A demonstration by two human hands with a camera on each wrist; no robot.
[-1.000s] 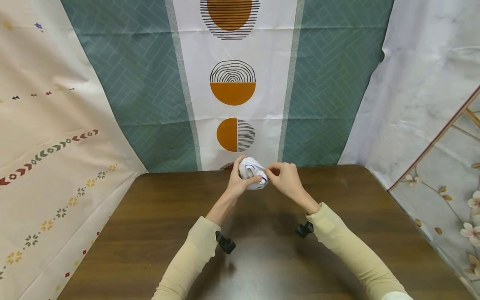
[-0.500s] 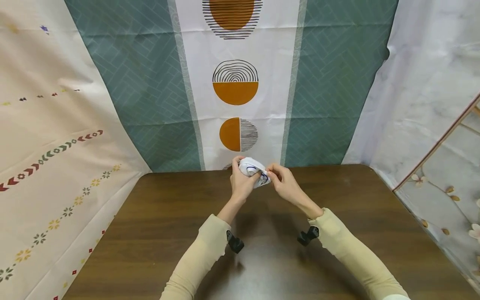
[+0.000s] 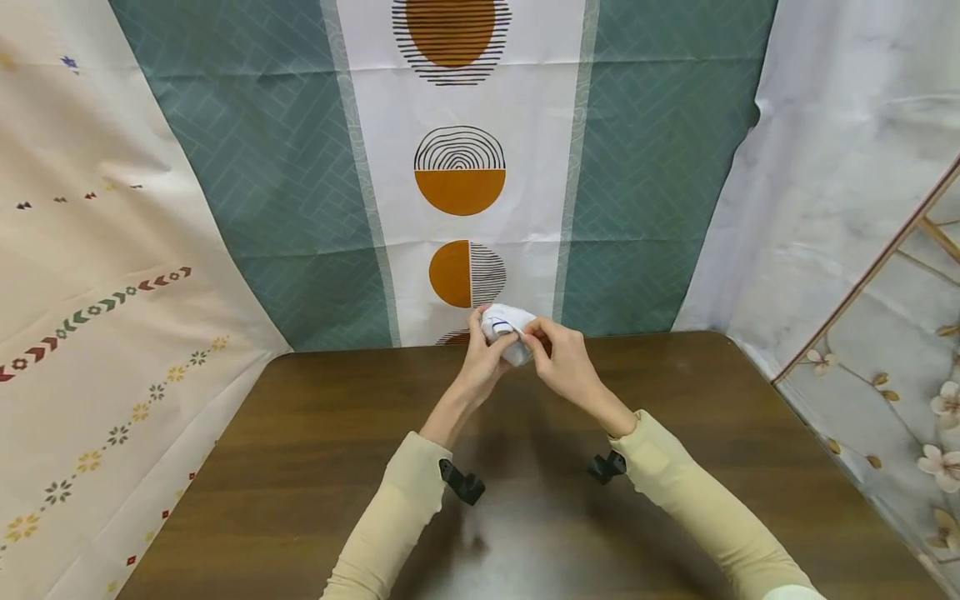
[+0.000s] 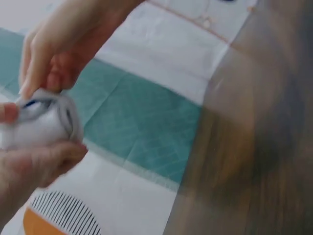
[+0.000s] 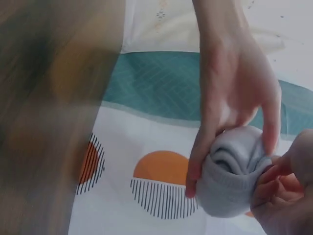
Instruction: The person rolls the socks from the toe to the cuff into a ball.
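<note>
A white rolled-up sock (image 3: 512, 318) with blue lines is held up above the far edge of the table, balled into a round bundle. Fingers and thumb of my left hand (image 3: 478, 364) grip it from the left. On its right side, my right hand (image 3: 567, 362) pinches the edge of the fabric between thumb and fingers. In the right wrist view the sock (image 5: 226, 193) shows curled folds tucked inside a ribbed cuff. The left wrist view is blurred, with the sock (image 4: 41, 128) between both hands.
Below the hands lies a dark brown wooden table (image 3: 337, 467). A green and white patterned curtain (image 3: 637, 192) hangs behind it. Patterned cloth (image 3: 112, 333) hangs at the left, and a floral one (image 3: 847, 250) at the right. Each cuff carries a small black wrist camera (image 3: 461, 482).
My right hand has tugged at the sock's edge and now sits closer to the left thumb. The fabric wraps further over the bundle, covering folds seen earlier.
</note>
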